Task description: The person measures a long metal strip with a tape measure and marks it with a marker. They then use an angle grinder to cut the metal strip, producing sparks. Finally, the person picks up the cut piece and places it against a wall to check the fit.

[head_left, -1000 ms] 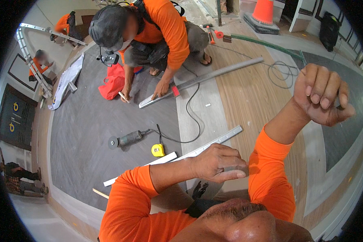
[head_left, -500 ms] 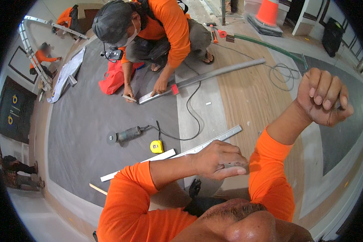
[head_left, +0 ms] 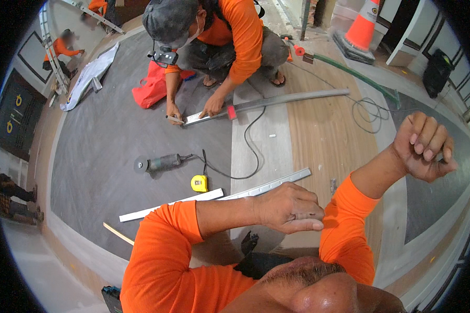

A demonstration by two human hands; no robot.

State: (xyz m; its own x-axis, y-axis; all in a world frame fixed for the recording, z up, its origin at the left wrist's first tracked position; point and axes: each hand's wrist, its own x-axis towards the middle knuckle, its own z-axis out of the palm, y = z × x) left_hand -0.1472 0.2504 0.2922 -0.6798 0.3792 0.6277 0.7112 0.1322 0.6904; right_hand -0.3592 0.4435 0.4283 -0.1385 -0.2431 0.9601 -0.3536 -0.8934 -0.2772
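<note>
My left hand hangs near the lower middle with its fingers curled and thumb alongside. Grey dust marks show on it, and nothing is seen in its grasp. My right hand is raised at the right in a loose, bare fist. Just beyond my left hand, a perforated metal strip lies beside a pale metal profile. A yellow tape measure and an angle grinder lie farther left. Across from me, a crouching co-worker holds a pencil-like marker at the end of a long metal channel.
A black cord curves from the grinder across the floor. A red bag sits by the co-worker. An orange traffic cone and a green bar are at far right. A ladder and other people stand far left.
The whole view has shifted slightly, so the floor items sit differently in the picture. My right hand appears somewhat lower. Both hands stay curled, and the co-worker keeps the marker at the channel's end.
</note>
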